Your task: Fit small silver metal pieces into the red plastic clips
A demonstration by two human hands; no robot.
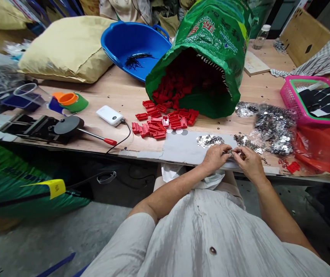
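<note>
My left hand (216, 157) and my right hand (249, 161) meet over the table's front edge, fingertips pinched on a small metal part (230, 152) between them. Its shape is too small to make out. Just behind my left hand lies a pile of flat silvery pieces (210, 141) on a grey sheet (179, 148). Darker metal pieces (248, 144) are heaped behind my right hand. Red plastic parts (156, 125) lie in a loose group to the left, before the mouth of a green sack (211, 34) holding many more.
Left on the table are a hand press (67, 129) with a red-tipped lever, a white power bank (109, 115) with cable, and colored cups (69, 100). Behind stand a blue basin (136, 48) and a stuffed bag (67, 50). At right are bagged metal pieces (276, 127) and a pink basket (290, 96).
</note>
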